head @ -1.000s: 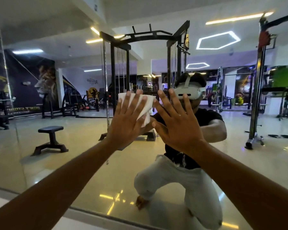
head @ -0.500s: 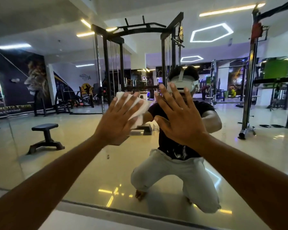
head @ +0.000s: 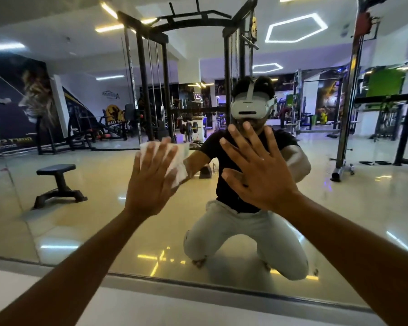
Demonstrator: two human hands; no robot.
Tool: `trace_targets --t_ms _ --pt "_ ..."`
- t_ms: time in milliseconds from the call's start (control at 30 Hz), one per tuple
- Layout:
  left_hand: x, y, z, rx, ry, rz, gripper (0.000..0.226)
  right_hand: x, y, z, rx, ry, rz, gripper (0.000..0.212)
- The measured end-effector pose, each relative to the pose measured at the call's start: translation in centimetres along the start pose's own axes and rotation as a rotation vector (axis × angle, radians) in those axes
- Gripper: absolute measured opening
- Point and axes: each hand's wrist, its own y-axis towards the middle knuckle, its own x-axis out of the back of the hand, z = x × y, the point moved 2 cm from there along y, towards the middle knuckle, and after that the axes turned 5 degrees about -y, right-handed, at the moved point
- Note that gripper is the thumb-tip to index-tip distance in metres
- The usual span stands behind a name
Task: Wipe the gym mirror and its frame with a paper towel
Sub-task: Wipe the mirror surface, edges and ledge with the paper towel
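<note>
Hands are both lying flat against the gym mirror (head: 375, 208), fingers straight and spread. The left hand (head: 151, 182) is pressing a white paper towel (head: 180, 165) onto the glass; the towel is showing between and just beyond its fingers, on the side toward the other hand, at about mid-height of the mirror. The right hand (head: 257, 170) is resting bare on the glass just beside it, holding nothing, palm to the mirror. Both arms are reaching forward from the lower corners of the view. Along the bottom edge the mirror's frame (head: 222, 290) is running as a pale strip with a dark line above it, well below the towel. In the reflection a person in a black shirt and light trousers is kneeling on the shiny floor, wearing a white headset (head: 250, 107). Behind the reflected figure a black cable rack (head: 191, 22) is standing, and a low black stool (head: 59, 182) is sitting to the left.
</note>
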Motion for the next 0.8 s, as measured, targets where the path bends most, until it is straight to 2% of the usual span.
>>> trace_targets --t_ms 67,100,167,233,267,300,333,400,433,467,567,600,667,767,800 --pt "-0.8 0.1 -2.5 0.235 -0.107 -0.141 0.063 0.0 -0.2 0.0 -0.017 -0.003 0.004 0.073" --pt "-2.1 -0.8 -4.6 0.265 -0.119 -0.146 0.064 0.1 -0.3 0.2 -0.024 0.007 0.001 0.073" --pt "-5.0 -4.0 -7.5 0.071 -0.076 -0.005 0.069 0.2 -0.3 0.6 -0.036 0.028 -0.014 0.071" --pt "-5.5 -6.3 -6.1 -0.26 0.007 0.151 0.068 0.3 -0.4 0.4 -0.039 0.036 -0.015 0.069" --pt "-4.9 -6.3 -4.5 -0.336 0.04 0.169 0.065 0.3 -0.5 0.1 -0.03 0.034 -0.014 0.069" --pt "-4.1 -5.8 -3.1 -0.321 0.041 0.16 0.063 0.3 -0.6 -0.1 -0.021 0.031 -0.013 0.069" --pt "-3.2 -4.7 -2.1 -0.212 0.029 0.106 0.063 0.3 -0.7 -0.1 -0.016 0.028 -0.01 0.069" --pt "-2.0 -2.2 -2.3 0.122 -0.016 -0.026 0.065 0.0 -0.7 0.0 -0.019 0.024 -0.002 0.07" --pt "-2.1 -1.2 -3.5 0.185 -0.04 -0.059 0.067 -0.1 -0.7 0.0 -0.023 0.025 -0.006 0.069" --pt "-2.4 -0.4 -5.2 0.138 -0.046 -0.043 0.07 0.0 -0.6 -0.1 -0.03 0.03 -0.016 0.069" --pt "-3.0 0.3 -7.7 -0.235 0.012 0.106 0.071 0.9 0.1 -1.3 -0.083 0.037 -0.047 0.069" --pt "-2.7 1.1 -7.4 -0.268 0.034 0.103 0.069 1.1 0.4 -2.0 -0.093 0.032 -0.046 0.07" --pt "-1.4 3.9 -6.4 -0.141 0.068 -0.014 0.067 1.1 1.2 -3.2 -0.048 0.007 -0.032 0.072" --pt "0.2 8.4 -7.7 0.282 -0.026 -0.306 0.064 0.7 1.8 -4.5 0.059 -0.051 -0.05 0.073" --pt "0.1 9.2 -9.1 0.3 -0.07 -0.329 0.064 0.6 1.8 -4.8 0.07 -0.052 -0.057 0.074"
